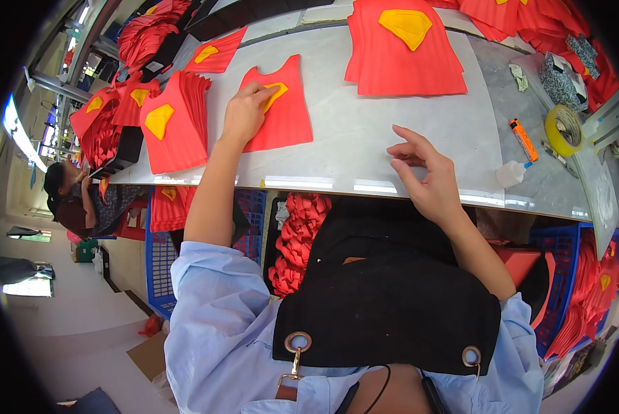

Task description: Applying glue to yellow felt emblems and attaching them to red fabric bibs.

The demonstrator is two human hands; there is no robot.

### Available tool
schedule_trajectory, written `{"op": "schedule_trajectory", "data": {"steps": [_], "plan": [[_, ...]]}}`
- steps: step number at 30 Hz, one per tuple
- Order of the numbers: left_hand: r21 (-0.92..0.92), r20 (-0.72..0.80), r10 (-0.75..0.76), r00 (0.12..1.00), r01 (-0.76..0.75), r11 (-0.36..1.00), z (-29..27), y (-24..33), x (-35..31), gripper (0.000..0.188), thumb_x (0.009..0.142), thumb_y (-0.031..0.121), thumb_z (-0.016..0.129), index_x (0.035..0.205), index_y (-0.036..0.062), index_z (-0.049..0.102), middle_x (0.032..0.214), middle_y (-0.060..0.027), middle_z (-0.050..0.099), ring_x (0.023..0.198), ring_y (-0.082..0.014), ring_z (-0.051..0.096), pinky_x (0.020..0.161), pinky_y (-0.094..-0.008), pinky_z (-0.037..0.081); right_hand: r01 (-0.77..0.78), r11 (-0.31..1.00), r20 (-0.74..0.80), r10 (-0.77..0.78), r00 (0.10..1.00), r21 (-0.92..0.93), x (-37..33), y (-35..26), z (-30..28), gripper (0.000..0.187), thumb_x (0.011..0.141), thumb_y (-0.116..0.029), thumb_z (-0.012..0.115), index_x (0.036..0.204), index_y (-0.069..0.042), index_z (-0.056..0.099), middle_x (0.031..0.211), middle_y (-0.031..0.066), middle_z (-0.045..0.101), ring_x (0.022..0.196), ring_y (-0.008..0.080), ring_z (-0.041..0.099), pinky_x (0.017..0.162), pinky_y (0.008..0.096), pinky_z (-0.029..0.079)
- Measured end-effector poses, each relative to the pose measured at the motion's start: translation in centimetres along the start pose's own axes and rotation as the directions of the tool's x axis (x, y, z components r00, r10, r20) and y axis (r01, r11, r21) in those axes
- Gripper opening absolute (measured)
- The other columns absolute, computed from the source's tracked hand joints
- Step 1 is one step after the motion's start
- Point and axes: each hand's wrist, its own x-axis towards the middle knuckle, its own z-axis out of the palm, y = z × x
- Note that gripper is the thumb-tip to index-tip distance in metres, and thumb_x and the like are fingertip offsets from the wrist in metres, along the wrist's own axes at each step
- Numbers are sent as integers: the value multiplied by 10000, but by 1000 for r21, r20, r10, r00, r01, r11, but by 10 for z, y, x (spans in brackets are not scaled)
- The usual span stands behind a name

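Red piece point(286, 127) lies flat on the bench point(364, 148), left of its middle, between near and far edges; yellow patch point(273, 102) on its front. Left hand point(242, 116): fingers bent, tips down on the patch; cannot tell whether they pinch its edge or only press. Right hand point(430, 176): empty, fingers loosely curled and parted, above the near edge. Progress, as judged: patch looks placed on this piece; whether it is fixed fast cannot be told. Left stack point(185, 138), by the near edge toward the left end, shows a patch on its top piece; so does the far stack point(406, 69), toward the far edge. Lower layers of both hidden, so no count of finished against unfinished. Loose piece point(225, 54) beyond the left stack also bears a patch. Probably left: settling the patch under the left hand, then clearing this piece to a stack. Bottle point(509, 175), near edge toward right corner, stands apart from both hands; tape point(564, 128) farther along the right end.
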Motion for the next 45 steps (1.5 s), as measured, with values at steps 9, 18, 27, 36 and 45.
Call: {"op": "schedule_trajectory", "data": {"steps": [9,18,27,36,45], "plan": [[254,183,97,978,-142,957,-13,15,3,373,770,0,528,1112,116,622,1078,-74,564,963,-248,593,791,-351,510,27,998,2,-27,1000,-49,1,1,5,392,817,0,584,1204,-39,538,896,108,657,855,169,627,808,277,484],[337,288,114,951,-212,917,-11,19,17,349,788,4,500,1109,81,611,1134,-58,545,993,-244,585,812,-347,507,35,995,-2,-35,999,-93,0,4,5,353,821,-6,587,1172,-35,562,885,102,661,846,163,629,806,277,480],[298,243,104,964,-177,938,-6,16,12,366,781,-6,500,1118,86,610,1123,-56,545,991,-244,584,825,-349,501,50,993,-1,-51,999,-109,-4,4,4,315,820,-12,592,1135,-23,583,884,104,661,839,169,633,806,280,481],[260,209,69,976,-123,958,-5,17,12,413,772,-26,496,1152,95,603,1125,-57,559,948,-256,604,826,-348,498,81,987,-2,-82,997,-140,-2,5,3,273,811,-4,599,1083,-10,607,897,115,657,837,185,643,772,282,497],[195,199,62,978,-101,976,-12,17,9,381,800,-4,487,1149,88,608,1165,-73,571,944,-277,609,840,-349,490,116,972,19,-114,993,-203,-3,3,2,230,803,-1,604,1032,-12,627,875,118,648,802,203,644,735,283,505]]}}
